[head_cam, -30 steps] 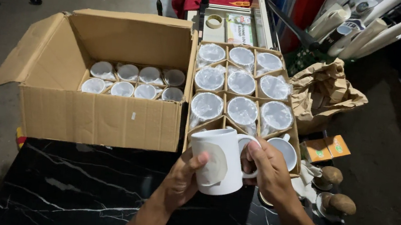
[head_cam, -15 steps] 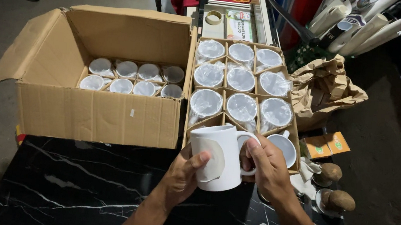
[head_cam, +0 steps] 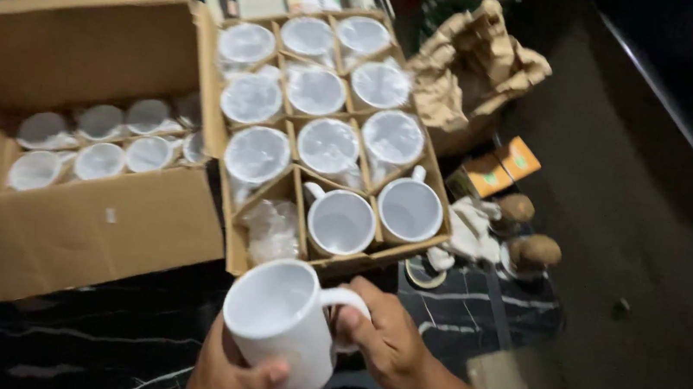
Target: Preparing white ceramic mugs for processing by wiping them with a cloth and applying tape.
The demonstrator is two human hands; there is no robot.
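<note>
The white mug (head_cam: 284, 326), just in front of the divided carton (head_cam: 330, 258), is cupped underneath by the left hand (head_cam: 226, 376) while the right hand (head_cam: 386, 342) fingers close on its handle, so supporting it from below looks wise
</note>
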